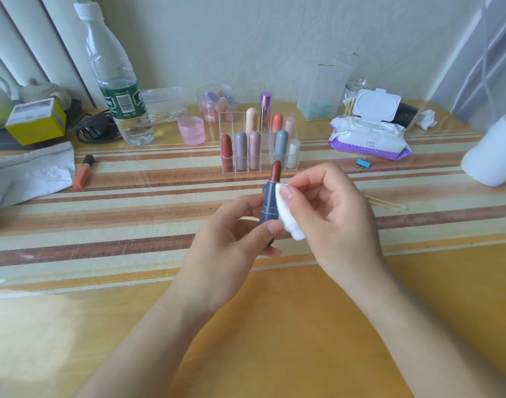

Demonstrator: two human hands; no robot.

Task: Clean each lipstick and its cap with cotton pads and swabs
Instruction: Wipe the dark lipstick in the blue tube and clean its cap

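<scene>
Now grips open lipstick (270,196) upright over tabletop (274,326) in left hand (225,242) fingers (240,208), pinches cotton pad (289,222) against it with right hand (338,219). Just behind, organizer (267,145) of capped lipsticks (226,147); cotton swabs (386,203) rightward.

Two hands meet above the middle of the tabletop (274,326), with the clutter ranged behind them.
The left hand (231,234) holds a lipstick (270,202) upright in its grip, and the right hand (332,214) pinches a cotton pad (287,219) against the lipstick's right side. Directly behind stands a lipstick organizer (231,119) with capped lipsticks (241,152) upright in its compartments. Left of it sits a small jar (191,130), then a water bottle (119,90); further left and nearer, a lip gloss tube (84,171) lies flat. Right of the organizer lies a wet-wipes pack (366,136) with a binder clip (363,163) just before it. Cotton swabs (386,203) lie beyond the right hand.
</scene>
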